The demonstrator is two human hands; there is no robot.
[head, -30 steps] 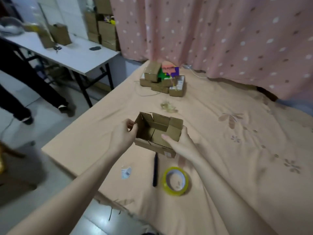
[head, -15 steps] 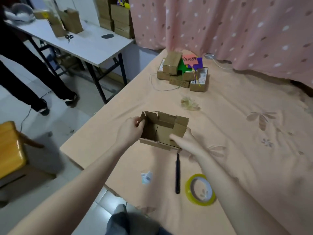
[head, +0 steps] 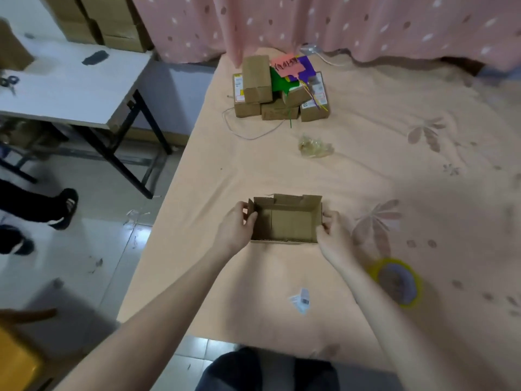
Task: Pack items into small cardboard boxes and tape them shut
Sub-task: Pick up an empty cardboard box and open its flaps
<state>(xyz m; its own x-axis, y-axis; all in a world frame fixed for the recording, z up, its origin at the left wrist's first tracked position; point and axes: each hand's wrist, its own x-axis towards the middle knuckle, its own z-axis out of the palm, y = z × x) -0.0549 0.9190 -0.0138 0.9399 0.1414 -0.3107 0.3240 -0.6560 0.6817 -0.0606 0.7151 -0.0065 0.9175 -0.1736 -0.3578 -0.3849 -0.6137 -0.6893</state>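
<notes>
— Where's the box just now?

— The open cardboard box (head: 286, 220) sits on the peach cloth (head: 366, 170), near its front edge, flaps up, nothing showing inside. The left hand (head: 235, 230) grips its left end, thumb hooked over the wall by the little side flap; the right hand (head: 334, 234) grips the right end, fingers curled round the corner.

— And around it?

— A yellow roll of tape (head: 397, 282) lies just beside the right forearm, and a small printed label (head: 301, 300) between the two arms. Further back there's a crumpled bit of clear plastic (head: 314, 145), then a stack of closed boxes (head: 279, 88) with green, purple and pink paper on top and a thin cord (head: 248, 132) looping out in front.

— The room?

— A pink spotted curtain (head: 338, 21) hangs behind the cloth. To the left stands a white table (head: 70, 88) on black legs, scissors (head: 8, 81) on it, more cartons (head: 112, 21) stacked behind. Someone's dark shoes (head: 63, 207) are on the tiled floor (head: 93, 249), and a yellow stool (head: 17, 359) pokes in at the corner
</notes>
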